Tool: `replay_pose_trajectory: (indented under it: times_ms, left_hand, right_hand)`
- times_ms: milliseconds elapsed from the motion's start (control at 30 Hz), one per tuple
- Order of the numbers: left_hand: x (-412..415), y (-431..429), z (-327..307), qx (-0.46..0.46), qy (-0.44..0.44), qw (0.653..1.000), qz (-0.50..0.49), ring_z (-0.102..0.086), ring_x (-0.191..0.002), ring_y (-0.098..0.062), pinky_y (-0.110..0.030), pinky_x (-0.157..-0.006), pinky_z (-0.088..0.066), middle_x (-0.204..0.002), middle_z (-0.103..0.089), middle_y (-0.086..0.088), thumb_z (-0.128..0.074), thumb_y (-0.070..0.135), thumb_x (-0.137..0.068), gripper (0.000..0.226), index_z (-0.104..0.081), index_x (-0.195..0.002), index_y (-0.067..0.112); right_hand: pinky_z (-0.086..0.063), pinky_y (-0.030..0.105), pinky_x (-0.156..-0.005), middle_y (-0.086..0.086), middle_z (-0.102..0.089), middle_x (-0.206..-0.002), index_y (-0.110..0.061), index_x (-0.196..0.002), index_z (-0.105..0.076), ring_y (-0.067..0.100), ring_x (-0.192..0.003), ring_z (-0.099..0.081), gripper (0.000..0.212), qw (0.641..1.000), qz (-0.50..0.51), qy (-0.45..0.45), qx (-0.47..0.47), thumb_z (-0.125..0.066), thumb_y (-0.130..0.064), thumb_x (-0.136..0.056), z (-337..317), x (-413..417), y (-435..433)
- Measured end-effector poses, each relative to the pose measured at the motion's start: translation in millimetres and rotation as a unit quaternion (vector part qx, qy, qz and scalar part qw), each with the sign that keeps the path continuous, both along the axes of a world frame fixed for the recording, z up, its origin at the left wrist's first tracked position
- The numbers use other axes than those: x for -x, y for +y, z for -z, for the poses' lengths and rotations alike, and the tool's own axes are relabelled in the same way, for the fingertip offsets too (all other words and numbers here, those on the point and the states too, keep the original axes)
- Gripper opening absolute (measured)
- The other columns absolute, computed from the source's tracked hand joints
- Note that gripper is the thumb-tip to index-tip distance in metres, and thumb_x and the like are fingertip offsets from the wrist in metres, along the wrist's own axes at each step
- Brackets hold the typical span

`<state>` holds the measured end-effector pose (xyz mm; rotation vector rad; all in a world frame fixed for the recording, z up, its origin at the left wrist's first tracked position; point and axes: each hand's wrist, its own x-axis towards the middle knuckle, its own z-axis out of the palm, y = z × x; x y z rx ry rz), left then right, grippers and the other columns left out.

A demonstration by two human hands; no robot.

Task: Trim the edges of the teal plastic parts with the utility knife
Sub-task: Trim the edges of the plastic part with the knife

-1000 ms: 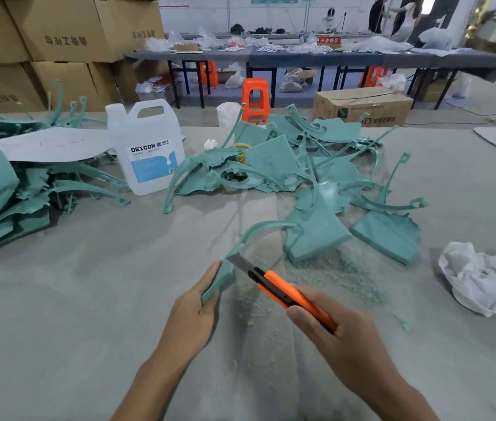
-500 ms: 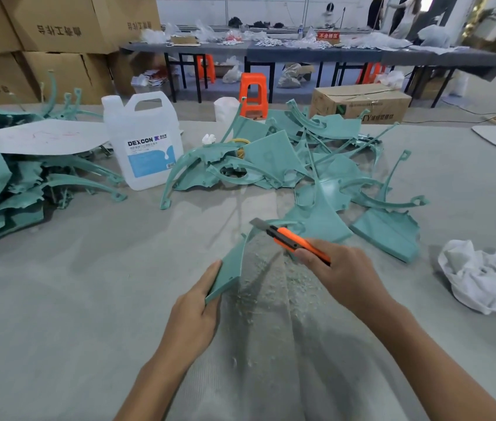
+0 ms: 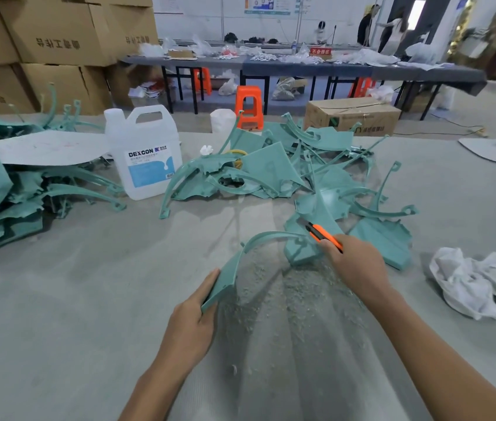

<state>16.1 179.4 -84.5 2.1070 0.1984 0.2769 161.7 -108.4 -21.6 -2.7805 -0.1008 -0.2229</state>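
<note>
We hold one teal part (image 3: 227, 276) above the desk (image 3: 58, 299), just in front of us. The left grip (image 3: 192, 323) pinches the part's flat near end, thumb laid along its edge. From there the part's curved arm arches away to the right. The right grip (image 3: 354, 262) is wrapped around the orange utility knife (image 3: 324, 235), whose front end meets the far end of that arm; we cannot tell whether the blade touches it. Pale shavings (image 3: 286, 293) lie on the desk beneath the part. A pile of teal parts (image 3: 271, 171) lies beyond, a white jug (image 3: 146, 156) to its left, and a crumpled white cloth (image 3: 477, 287) at the right.
</note>
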Motion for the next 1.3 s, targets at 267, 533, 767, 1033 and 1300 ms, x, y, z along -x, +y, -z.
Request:
replay_pose_trajectory:
  times_ms: [267,533,767,1033,1300]
  left_hand:
    - [-1,-1,4,-0.013,-0.005,1.0,-0.015,-0.055,-0.123,0.002,-0.01,-0.096,-0.041,-0.133,-0.054,0.03,-0.056,0.02,-0.1,0.054,-0.044,-0.141,0.054]
    - [-3,-2,3,-0.008,0.015,1.0,-0.023,-0.065,-0.085,0.003,-0.013,-0.07,-0.047,-0.1,-0.069,0.03,-0.053,0.024,-0.102,0.057,-0.038,-0.135,0.068]
    - [-1,-2,1,-0.035,0.009,0.999,-0.003,-0.054,-0.118,0.005,-0.016,-0.097,-0.044,-0.133,-0.05,0.035,-0.055,0.016,-0.1,0.058,-0.041,-0.145,0.05]
    - [2,-3,-5,-0.022,0.002,1.0,-0.022,-0.055,-0.107,0.014,-0.002,-0.08,-0.04,-0.116,-0.055,0.041,-0.056,0.022,-0.099,0.041,-0.044,-0.128,0.048]
    - [19,23,-44,-0.17,-0.012,0.977,-0.13,-0.06,-0.065,-0.022,-0.034,-0.055,-0.044,-0.068,-0.063,0.007,-0.067,0.039,-0.088,0.016,-0.053,-0.089,0.031]
  right_hand:
    - [-0.038,0.015,-0.044,-0.015,-0.064,-0.071,-0.051,-0.109,-0.059,0.006,-0.051,-0.058,0.024,0.95,-0.227,-0.017,-0.213,-0.044,-0.065,-0.095,-8,103,48]
    - [-0.038,0.016,-0.048,-0.013,-0.064,-0.07,-0.042,-0.118,-0.064,0.01,-0.053,-0.058,0.029,0.923,-0.308,-0.033,-0.229,-0.052,-0.058,-0.097,-12,111,43]
    - [-0.035,0.016,-0.045,-0.013,-0.057,-0.055,-0.039,-0.114,-0.069,0.003,-0.051,-0.057,0.034,0.97,-0.182,-0.076,-0.144,-0.05,-0.06,-0.095,-1,70,23]
    - [-0.042,0.032,-0.052,-0.005,-0.059,-0.069,-0.027,-0.1,-0.068,0.019,-0.062,-0.052,0.037,0.999,0.037,-0.029,0.02,-0.044,-0.054,-0.1,12,22,-26]
    - [-0.037,0.029,-0.047,-0.005,-0.049,-0.051,-0.036,-0.071,-0.054,0.011,-0.047,-0.046,0.031,0.966,0.047,-0.109,-0.228,-0.051,-0.053,-0.096,27,90,-28]
